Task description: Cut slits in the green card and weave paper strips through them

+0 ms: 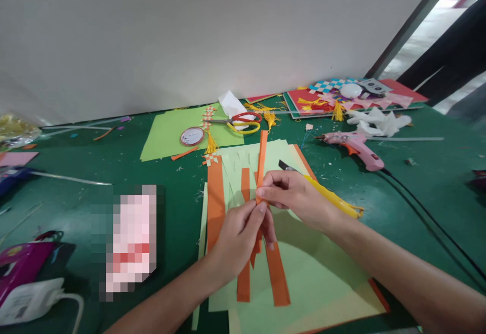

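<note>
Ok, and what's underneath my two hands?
Pale green paper and orange strips show beneath the left hand and right hand, plus a yellow-handled tool partly hidden by the right. Whatever the hands cover, including whether the strips continue there, can't be seen.

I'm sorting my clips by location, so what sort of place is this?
Probably a craft workspace, though whether it's a workshop, classroom or home I can't tell. A pink glue gun and red-and-yellow scissors lie on the green table, near cut orange paper strips.
</note>
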`<state>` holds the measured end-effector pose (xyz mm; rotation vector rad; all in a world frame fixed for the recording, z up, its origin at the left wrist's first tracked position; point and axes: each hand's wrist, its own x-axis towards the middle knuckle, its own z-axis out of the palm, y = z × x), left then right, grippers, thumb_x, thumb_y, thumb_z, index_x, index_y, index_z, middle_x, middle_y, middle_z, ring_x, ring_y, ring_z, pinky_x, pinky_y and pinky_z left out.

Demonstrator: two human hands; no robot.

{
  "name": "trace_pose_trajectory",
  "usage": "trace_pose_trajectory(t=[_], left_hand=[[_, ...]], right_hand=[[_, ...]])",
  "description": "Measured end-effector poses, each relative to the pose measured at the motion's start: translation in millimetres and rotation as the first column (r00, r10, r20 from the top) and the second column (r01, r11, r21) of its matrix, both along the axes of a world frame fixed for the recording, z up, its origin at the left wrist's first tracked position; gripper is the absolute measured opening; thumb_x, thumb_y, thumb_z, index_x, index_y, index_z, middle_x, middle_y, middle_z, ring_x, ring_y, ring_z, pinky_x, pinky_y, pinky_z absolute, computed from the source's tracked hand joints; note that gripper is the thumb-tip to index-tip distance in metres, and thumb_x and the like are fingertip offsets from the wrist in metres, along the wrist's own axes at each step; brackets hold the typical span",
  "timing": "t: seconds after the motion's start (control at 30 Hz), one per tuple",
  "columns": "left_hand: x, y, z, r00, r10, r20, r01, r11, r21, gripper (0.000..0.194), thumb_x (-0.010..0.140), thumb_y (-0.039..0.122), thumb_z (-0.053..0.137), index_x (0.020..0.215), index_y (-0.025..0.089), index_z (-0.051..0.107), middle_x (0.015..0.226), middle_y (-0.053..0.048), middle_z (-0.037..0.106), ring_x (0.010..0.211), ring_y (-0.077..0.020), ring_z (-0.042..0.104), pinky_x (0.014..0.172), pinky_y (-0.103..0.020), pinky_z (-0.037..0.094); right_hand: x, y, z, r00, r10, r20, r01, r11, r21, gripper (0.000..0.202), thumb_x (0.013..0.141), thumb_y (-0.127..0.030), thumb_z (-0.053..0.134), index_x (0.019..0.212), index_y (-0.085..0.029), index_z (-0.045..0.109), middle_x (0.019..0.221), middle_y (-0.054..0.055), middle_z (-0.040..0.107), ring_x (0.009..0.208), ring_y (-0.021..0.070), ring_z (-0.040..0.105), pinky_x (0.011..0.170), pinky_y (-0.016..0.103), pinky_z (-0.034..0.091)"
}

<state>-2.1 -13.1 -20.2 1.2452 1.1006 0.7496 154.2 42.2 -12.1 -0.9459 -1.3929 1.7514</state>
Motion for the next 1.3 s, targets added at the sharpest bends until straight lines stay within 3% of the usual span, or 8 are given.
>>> trace_pose_trajectory(t=[0.3,0.53,1.07,1.3], left_hand=[[-0.8,0.3,-0.3,1.0,0.003,-0.006,-0.003,1.0,0.0,0.043,0.102,0.042,0.036,0.071,0.018,0.053,0.059,-0.001,0.064,0.051,-0.0115,0.057,0.048,-0.021,0.041],[-0.7,0.3,-0.5,0.999,0.031,0.043,-0.031,1.0,-0.001,0.041,0.101,0.041,0.036,0.072,0.017,0.054,0.06,-0.002,0.063,0.051,-0.0114,0.057,0.045,-0.02,0.04],[-0.2,-0.6,0.6,1.0,-0.006,0.012,0.006,1.0,-0.008,0.04,0.101,0.04,0.036,0.071,0.018,0.051,0.06,-0.001,0.062,0.052,-0.0113,0.057,0.047,-0.021,0.041],[-0.3,-0.5,3.5,0.999,0.021,0.044,-0.021,1.0,-0.01,0.04,0.101,0.038,0.036,0.071,0.018,0.051,0.059,-0.001,0.062,0.051,-0.0108,0.057,0.045,-0.019,0.042]], right_hand=[[-1.8,0.6,0.0,0.999,-0.044,-0.002,0.044,0.999,-0.01,0.034,0.081,-0.041,0.072,0.065,-0.017,0.054,0.054,-0.007,0.041,0.05,0.006,0.031,0.047,0.024,0.024],[2.1,1.9,1.8,0.996,0.09,0.01,-0.089,0.993,-0.079,0.025,0.081,-0.037,0.072,0.072,-0.016,0.063,0.059,-0.003,0.052,0.053,0.0073,0.042,0.049,0.023,0.03],[1.3,1.3,1.8,0.999,-0.041,0.018,0.041,0.999,0.0,0.034,0.08,-0.043,0.072,0.066,-0.017,0.054,0.054,-0.007,0.039,0.051,0.0071,0.03,0.048,0.025,0.024],[4.0,3.0,6.0,0.995,0.073,0.068,-0.069,0.996,-0.06,0.028,0.081,-0.041,0.071,0.071,-0.017,0.061,0.06,-0.004,0.049,0.054,0.0084,0.039,0.05,0.024,0.029]])
